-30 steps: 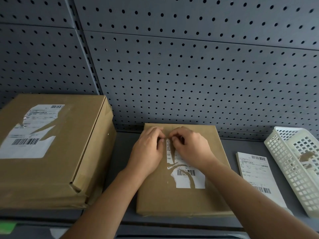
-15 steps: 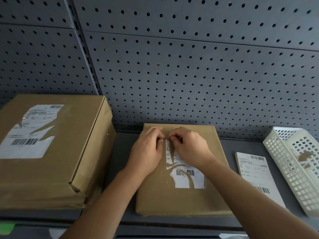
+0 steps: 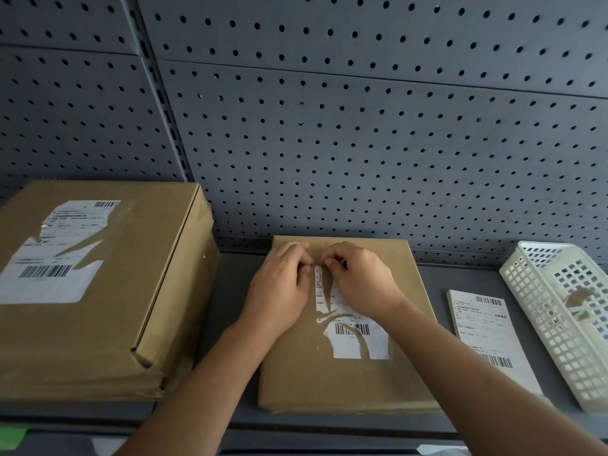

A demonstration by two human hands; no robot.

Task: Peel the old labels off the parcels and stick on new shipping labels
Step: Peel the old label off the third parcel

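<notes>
A flat brown parcel [image 3: 342,380] lies on the grey shelf in front of me, bearing a torn white old label [image 3: 348,337] with a barcode. My left hand [image 3: 279,287] rests on the parcel left of the label, fingertips at the label's top edge. My right hand [image 3: 362,278] has its fingers curled at the label's top, picking at the paper there. A larger brown parcel [image 3: 108,291] stands to the left with its own partly torn label [image 3: 56,255]. A stack of new shipping labels [image 3: 487,334] lies to the right.
A white perforated plastic basket [image 3: 566,317] with bits of torn paper stands at the far right. A grey pegboard wall [image 3: 362,143] rises behind the shelf. The shelf's front edge [image 3: 197,426] runs just below the parcels.
Both hands stay at the top of the torn label with only slight finger movement. The parcels have not moved.
</notes>
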